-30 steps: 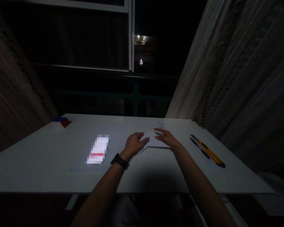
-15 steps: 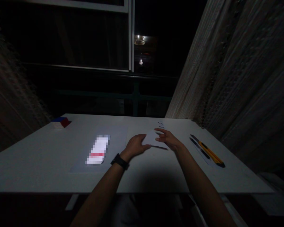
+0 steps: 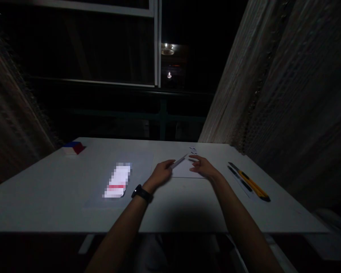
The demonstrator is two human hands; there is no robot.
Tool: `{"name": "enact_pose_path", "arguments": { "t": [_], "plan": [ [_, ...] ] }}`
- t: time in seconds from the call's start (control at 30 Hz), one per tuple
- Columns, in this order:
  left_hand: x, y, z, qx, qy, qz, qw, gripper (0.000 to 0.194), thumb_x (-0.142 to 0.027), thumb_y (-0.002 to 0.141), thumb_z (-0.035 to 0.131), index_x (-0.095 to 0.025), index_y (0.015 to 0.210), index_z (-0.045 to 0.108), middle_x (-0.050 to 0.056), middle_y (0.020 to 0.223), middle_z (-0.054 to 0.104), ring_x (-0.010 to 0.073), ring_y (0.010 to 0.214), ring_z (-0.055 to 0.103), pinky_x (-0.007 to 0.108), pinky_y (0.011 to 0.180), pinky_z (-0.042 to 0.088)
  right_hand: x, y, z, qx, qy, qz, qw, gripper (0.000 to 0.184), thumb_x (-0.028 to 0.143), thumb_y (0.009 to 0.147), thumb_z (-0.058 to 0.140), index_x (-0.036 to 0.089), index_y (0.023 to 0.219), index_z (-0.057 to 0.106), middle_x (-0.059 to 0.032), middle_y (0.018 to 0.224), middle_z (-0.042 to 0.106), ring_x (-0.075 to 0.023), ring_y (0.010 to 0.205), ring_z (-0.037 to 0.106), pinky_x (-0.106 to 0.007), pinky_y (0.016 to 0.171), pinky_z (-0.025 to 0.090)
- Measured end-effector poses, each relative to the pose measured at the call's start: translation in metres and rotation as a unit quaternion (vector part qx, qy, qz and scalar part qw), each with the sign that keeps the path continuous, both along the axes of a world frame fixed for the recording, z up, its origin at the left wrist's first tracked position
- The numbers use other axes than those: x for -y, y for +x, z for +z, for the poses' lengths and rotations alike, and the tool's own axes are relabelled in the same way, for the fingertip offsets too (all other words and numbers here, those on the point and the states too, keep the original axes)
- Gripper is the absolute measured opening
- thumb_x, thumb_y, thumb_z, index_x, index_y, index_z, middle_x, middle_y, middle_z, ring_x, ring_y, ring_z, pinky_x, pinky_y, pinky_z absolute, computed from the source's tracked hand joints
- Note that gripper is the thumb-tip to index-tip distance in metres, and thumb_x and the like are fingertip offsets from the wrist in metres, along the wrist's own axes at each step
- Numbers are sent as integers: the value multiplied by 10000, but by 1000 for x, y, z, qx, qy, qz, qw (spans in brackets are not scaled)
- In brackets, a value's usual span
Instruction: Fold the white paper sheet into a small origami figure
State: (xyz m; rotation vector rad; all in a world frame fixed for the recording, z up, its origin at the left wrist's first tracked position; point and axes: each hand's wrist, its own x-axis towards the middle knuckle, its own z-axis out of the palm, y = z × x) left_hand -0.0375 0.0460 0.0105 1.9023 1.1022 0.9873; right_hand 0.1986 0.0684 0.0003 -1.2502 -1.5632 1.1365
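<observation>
Between thumb and fingers my left hand [image 3: 161, 174] grips a folded piece of white paper [image 3: 179, 161], tilted up and seen nearly edge-on. Beneath it a white sheet of paper [image 3: 187, 171] lies on the table, with dark writing or marks [image 3: 192, 151] just beyond its far side. My right hand [image 3: 203, 167] is over the sheet's right part, thumb and fingers apart, holding nothing that I can see. Whether its fingertips touch the sheet I cannot tell. A dark watch [image 3: 142, 193] is on my left wrist.
On the white table [image 3: 59, 189], a lit phone [image 3: 119, 180] rests on a pale sheet at left. An eraser-like blue, white and red block [image 3: 73, 148] sits at the far left. To the right lie a yellow box cutter [image 3: 252, 185] and a dark pen [image 3: 240, 177].
My left hand has raised and tilted the folded paper, which lay flatter between both hands before. My right hand has come away from it and moved slightly right.
</observation>
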Motion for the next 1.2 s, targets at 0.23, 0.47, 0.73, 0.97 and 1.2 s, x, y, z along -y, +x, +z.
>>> {"name": "enact_pose_path", "arguments": {
  "t": [0.23,0.47,0.73,0.97,1.2],
  "plan": [
    [0,-1,9,100,-118,-53,986,552,-100,603,449,-104,1145,556,89,1021,639,218,879,585,279,712,445,-4,-1,-7,201,113,-46,972,488,144,583,687,177,1062,598,-31,781,646,-150,702,597,-260,651,449],
    [4,-1,10,103,-131,-93,982,580,-102,589,473,-103,1166,536,98,1080,612,232,965,557,292,783,430,3,-13,-1,254,162,-56,952,334,153,618,664,204,948,662,-58,918,679,-204,846,618,-318,792,438],
    [4,-2,10,95,-137,-101,981,585,-92,586,455,-101,1166,531,104,1070,611,230,957,563,296,768,440,3,-18,-3,201,162,-72,964,291,141,575,689,232,852,693,-45,879,690,-229,846,616,-354,829,430],
    [4,-1,5,64,-109,-104,987,547,-101,579,461,-124,1114,575,81,996,634,230,898,578,304,730,447,0,-18,-3,161,187,-110,963,272,170,630,647,210,897,683,-57,889,689,-215,841,626,-349,808,451],
    [4,-2,6,31,-99,-75,992,582,-106,562,466,-102,1139,538,95,1002,629,239,895,577,296,699,457,-4,-17,-3,75,179,-150,969,225,256,613,653,179,822,689,-65,825,690,-219,789,633,-346,756,476]
  ]
}}
